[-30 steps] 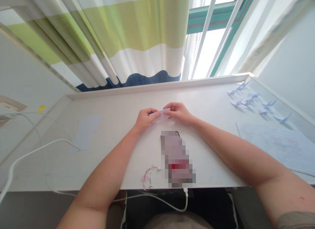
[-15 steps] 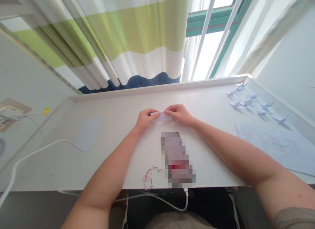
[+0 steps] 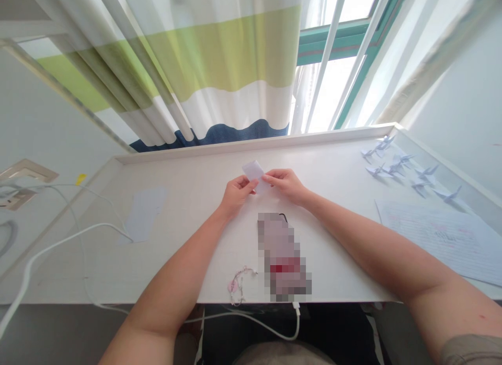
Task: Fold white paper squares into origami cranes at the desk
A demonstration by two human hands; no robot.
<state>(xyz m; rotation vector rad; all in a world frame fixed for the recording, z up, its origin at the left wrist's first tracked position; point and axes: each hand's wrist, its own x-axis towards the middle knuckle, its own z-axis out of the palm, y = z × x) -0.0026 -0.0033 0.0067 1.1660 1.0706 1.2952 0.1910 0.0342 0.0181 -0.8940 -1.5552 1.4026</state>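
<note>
Between my two hands is a small folded piece of white paper [image 3: 253,170], tilted with its upper end pointing away from me. My left hand [image 3: 237,194] pinches its lower left edge, thumb on top. From the other side my right hand [image 3: 287,184] grips the right edge between thumb and fingers. Part of the paper's lower end is covered by my fingers. Just below my hands lies a phone [image 3: 282,255], its screen blurred out, with a white cable plugged into its near end.
Several folded paper cranes [image 3: 396,166] stand at the back right of the white desk [image 3: 188,197]. Written sheets [image 3: 443,234] lie in front of them. White paper [image 3: 144,213] and a cable [image 3: 70,246] are at left. A beaded strap [image 3: 236,286] lies beside the phone.
The folded paper has turned from lying crosswise to standing at a slant, its upper end now above my fingers. Both hands still hold it. The view has shifted slightly.
</note>
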